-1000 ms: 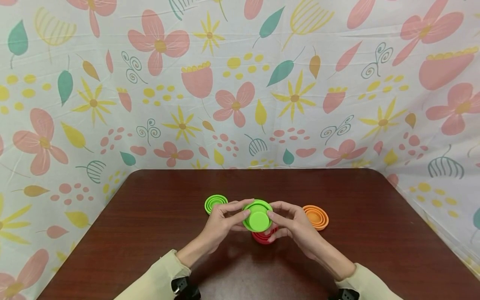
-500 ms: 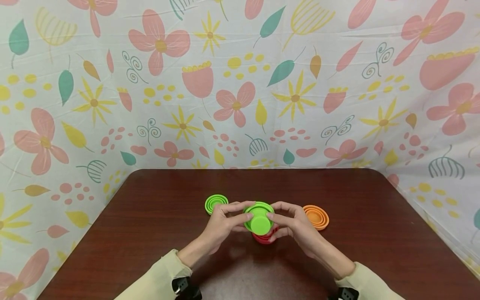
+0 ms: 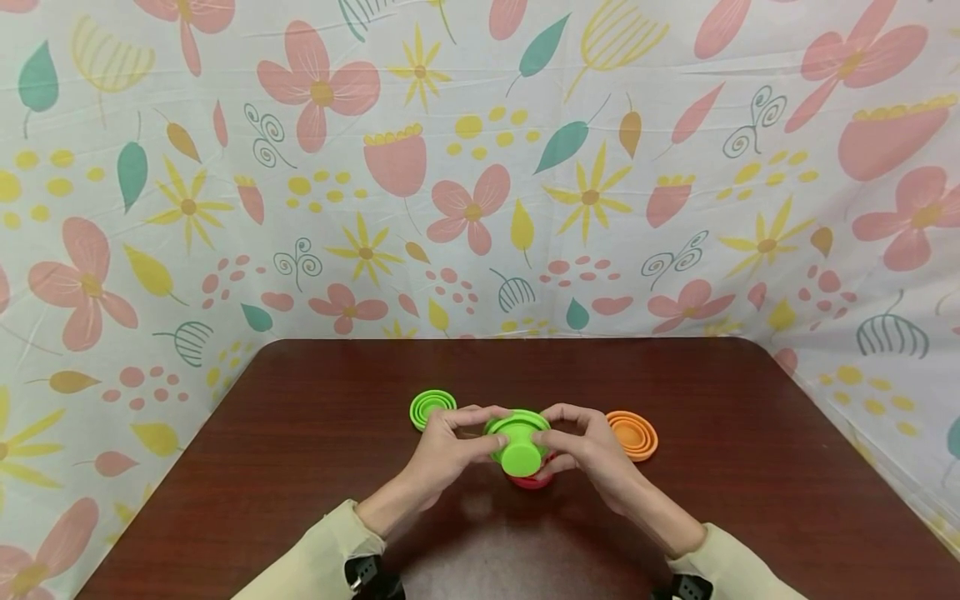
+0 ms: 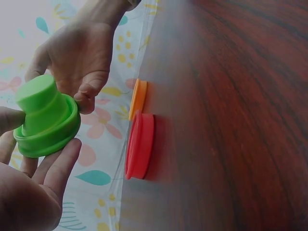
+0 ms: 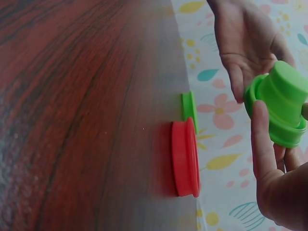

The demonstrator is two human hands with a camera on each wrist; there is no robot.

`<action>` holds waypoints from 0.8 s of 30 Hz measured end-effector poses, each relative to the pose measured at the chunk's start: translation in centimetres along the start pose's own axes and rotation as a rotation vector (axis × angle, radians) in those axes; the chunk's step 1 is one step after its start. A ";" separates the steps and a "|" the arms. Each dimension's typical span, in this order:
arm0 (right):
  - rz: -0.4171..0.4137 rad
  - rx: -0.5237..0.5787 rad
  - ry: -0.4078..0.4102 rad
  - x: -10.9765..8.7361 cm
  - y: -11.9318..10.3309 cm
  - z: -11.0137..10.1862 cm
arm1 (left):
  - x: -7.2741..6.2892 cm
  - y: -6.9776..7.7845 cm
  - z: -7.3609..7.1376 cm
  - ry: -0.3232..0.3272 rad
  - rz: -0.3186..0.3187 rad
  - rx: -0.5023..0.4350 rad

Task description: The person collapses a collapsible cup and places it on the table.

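A green collapsible silicone cup point(image 3: 521, 458) is held up over the table between both hands. Its narrow base pokes out toward the head camera, stepped out from the wide rim, as the left wrist view of the cup point(image 4: 45, 113) also shows. My left hand point(image 3: 452, 442) grips the rim from the left, thumb on the near face and fingers behind. From the other side my right hand point(image 3: 592, 447) pinches it the same way. Below and partly hidden by the green cup sits a flattened red collapsible cup point(image 3: 532, 482), seen edge-on in the right wrist view point(image 5: 184, 159).
A second green collapsible cup point(image 3: 432, 406), folded flat in rings, lies on the brown table point(image 3: 322, 467) beyond my left hand. To the right of my right hand lies a flattened orange cup point(image 3: 632, 435). A flower-patterned cloth point(image 3: 480, 108) hangs behind the table.
The held green cup has tipped and its base now sticks out further toward the head camera and lower in view. Both hands keep their grip; the other cups stay put.
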State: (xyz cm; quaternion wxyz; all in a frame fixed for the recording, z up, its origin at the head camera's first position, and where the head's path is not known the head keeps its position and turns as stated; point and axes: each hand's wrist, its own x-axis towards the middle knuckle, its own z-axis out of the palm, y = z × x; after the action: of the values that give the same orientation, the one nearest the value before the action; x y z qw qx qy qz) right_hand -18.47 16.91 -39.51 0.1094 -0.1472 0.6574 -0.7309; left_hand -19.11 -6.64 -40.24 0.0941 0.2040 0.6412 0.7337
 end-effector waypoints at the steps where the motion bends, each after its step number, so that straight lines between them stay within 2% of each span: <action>1: -0.003 -0.009 0.008 0.0 0.0 0.0 | 0.0 0.0 0.0 0.001 0.002 0.002; 10: -0.025 -0.055 0.040 -0.1 0.1 0.4 | 0.1 -0.3 0.0 -0.004 0.042 0.044; 15: -0.030 -0.040 0.000 -0.2 0.2 0.3 | 0.2 -0.5 -0.2 0.004 0.058 0.024; 20: -0.030 0.031 -0.061 -0.4 0.2 0.0 | 0.2 -0.6 -0.4 0.006 0.102 0.006; 24: -0.047 0.052 -0.079 -0.5 0.3 -0.2 | 0.3 -0.7 -0.3 0.006 0.131 0.003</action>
State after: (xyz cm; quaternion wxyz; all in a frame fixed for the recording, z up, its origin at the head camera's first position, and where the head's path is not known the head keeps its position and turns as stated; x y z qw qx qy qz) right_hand -18.11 17.19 -39.84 0.1219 -0.1884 0.6297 -0.7437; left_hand -19.55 -6.69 -40.90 0.0439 0.2435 0.6280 0.7379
